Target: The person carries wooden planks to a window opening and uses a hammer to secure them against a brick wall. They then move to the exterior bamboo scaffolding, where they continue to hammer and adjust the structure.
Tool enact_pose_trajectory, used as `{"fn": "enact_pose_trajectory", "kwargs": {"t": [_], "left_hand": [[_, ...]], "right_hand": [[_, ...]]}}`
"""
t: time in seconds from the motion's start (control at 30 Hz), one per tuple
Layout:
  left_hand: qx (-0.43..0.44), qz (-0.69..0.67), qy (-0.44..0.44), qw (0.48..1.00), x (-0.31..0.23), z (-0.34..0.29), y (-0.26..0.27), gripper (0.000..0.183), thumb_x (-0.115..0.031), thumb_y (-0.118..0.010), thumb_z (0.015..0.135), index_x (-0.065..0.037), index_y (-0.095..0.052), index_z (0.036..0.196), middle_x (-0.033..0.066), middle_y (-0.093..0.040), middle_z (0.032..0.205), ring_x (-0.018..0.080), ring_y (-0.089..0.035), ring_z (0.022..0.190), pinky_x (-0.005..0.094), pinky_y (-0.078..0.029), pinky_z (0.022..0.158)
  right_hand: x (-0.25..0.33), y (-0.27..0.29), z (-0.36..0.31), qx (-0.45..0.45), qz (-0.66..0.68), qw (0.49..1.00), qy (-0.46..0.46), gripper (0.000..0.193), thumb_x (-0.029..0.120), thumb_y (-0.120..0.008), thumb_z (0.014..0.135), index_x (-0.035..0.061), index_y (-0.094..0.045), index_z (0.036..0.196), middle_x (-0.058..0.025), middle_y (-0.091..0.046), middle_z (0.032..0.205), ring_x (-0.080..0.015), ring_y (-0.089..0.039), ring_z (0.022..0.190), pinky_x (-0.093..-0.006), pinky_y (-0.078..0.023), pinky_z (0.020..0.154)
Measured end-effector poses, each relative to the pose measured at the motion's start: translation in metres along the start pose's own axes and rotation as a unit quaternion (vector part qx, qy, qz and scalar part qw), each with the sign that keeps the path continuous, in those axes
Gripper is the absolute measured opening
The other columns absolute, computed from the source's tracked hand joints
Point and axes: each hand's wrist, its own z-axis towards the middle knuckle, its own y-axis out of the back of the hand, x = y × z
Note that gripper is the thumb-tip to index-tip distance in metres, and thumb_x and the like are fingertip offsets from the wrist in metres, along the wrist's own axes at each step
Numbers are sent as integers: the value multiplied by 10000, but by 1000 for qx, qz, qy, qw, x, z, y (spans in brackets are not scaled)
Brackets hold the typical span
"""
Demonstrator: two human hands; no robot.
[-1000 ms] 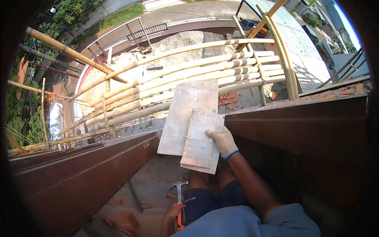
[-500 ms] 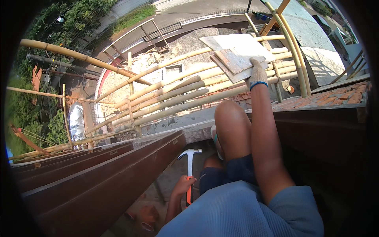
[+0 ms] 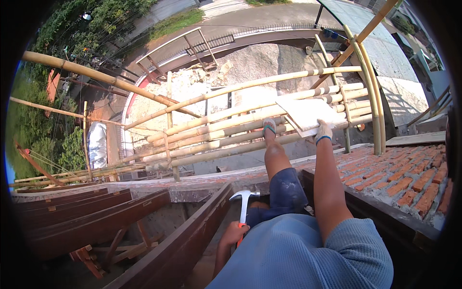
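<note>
My left hand (image 3: 234,232), bare, is closed around the orange grip of a claw hammer (image 3: 244,208). Its metal head points up and away, between a dark brown beam and my thigh. My right hand (image 3: 324,131) wears a pale work glove and grips the near right edge of a small stack of flat boards (image 3: 308,111). The top board is whitish and brightly lit, hiding most of those beneath. The boards are over the bamboo poles (image 3: 231,131); whether they rest on them I cannot tell. One foot in a flip-flop (image 3: 270,126) is on the poles beside the boards.
Dark brown beams (image 3: 192,236) slope along the left, with gaps between them. A brick wall top (image 3: 409,183) runs at the right. Upright bamboo posts (image 3: 368,96) and a slanting pole (image 3: 115,82) frame the scaffold. Far below are a gravel heap (image 3: 255,62) and a fence.
One foot has moved out onto the bamboo poles. My right hand and the boards are lower in view and nearer the foot. The hammer remains in my left hand, and the view has shifted.
</note>
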Motion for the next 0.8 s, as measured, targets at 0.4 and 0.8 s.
{"fn": "enact_pose_trajectory", "kwargs": {"t": [0.4,0.8], "left_hand": [[-66,-17,123,990,-183,105,87,240,-241,-681,836,-19,-639,756,40,-592,658,137,-556,597,315,-415,574],[-40,-204,167,964,-274,140,166,223,-183,-630,875,-82,-554,691,8,-512,583,134,-496,494,298,-362,471]], "right_hand": [[37,47,78,-51,-151,986,-51,261,254,-712,801,5,-696,875,-81,-648,778,-211,-600,632,-348,-490,571],[116,5,32,-88,-208,973,-46,298,195,-720,801,-27,-679,996,-121,-685,822,-236,-659,654,-375,-527,581]]}}
